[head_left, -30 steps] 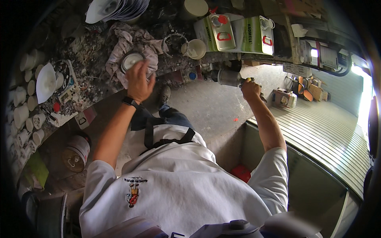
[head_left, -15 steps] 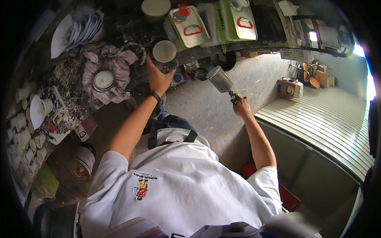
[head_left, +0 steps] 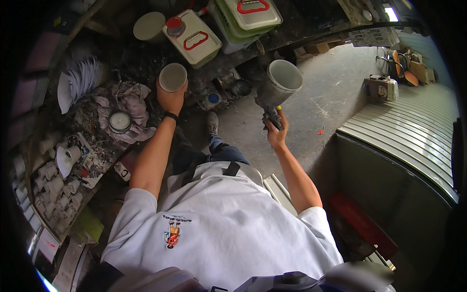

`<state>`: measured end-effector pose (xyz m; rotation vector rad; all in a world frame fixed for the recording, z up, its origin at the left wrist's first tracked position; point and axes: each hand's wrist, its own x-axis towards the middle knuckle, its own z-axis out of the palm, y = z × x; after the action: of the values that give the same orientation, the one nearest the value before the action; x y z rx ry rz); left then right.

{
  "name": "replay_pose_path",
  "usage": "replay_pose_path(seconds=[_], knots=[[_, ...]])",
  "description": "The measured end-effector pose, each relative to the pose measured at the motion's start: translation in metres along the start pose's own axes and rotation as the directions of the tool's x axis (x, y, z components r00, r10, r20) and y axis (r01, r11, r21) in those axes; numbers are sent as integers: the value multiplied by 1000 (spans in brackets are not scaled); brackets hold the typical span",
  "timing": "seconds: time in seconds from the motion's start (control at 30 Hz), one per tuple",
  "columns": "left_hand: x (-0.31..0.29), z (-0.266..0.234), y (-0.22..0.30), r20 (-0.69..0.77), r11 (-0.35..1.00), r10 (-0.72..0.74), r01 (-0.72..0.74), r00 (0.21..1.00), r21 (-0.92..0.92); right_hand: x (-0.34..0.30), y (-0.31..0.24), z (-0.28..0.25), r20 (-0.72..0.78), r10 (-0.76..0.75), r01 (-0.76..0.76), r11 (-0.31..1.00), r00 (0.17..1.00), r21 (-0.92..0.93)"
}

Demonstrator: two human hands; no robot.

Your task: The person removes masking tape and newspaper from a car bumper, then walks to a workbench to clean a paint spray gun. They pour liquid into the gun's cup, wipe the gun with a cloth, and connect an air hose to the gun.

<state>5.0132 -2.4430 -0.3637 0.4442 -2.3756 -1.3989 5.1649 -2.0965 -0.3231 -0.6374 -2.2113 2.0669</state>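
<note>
Nearest the camera, the person's white T-shirt (head_left: 219,233) is filling the lower middle of the view, with both bare forearms reaching up and away from it.

The right hand (head_left: 276,132) is wrapping its fingers tightly around the grip of a spray gun (head_left: 272,104). The gun is standing nearly upright, its long axis running from the handle at the hand up to the grey cup (head_left: 283,80) on top, leaning slightly to the person's right. The cup's open mouth is facing up toward the camera. The gun is hanging in the air over the concrete floor (head_left: 326,102), just in front of the workbench.

The left hand (head_left: 170,100), wearing a dark wristband, is clasping a pale round container (head_left: 173,77) from below, fingers curled around its wall. Its round top is facing the camera, and it is sitting over the front edge of the cluttered workbench (head_left: 97,121).

Farther left, a crumpled rag (head_left: 129,102) is lying on the bench with a small round tin (head_left: 119,121) on it. Beyond the hands, cream-coloured canisters with red handles (head_left: 192,36) are lying at the back.
</note>
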Motion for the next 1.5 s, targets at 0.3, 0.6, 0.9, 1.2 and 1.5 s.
replay_pose_path(seconds=[0.3,0.6,0.9,1.2,1.5], knots=[[-52,-46,67,97,998,67,-66,993,-10,37,10,6,77,-110,115,991,991,-71],[-68,-62,158,285,969,207,-156,936,-190,35,13,0,148,-321,334,940,935,-72],[-36,-67,225,393,895,443,-420,806,-149,22,-3,11,177,-330,360,917,927,-173],[-25,-67,257,421,783,548,-620,723,47,18,-2,18,219,-358,407,879,908,-248],[-25,-80,253,391,716,612,-692,688,96,9,-13,28,232,-335,386,893,913,-230]])
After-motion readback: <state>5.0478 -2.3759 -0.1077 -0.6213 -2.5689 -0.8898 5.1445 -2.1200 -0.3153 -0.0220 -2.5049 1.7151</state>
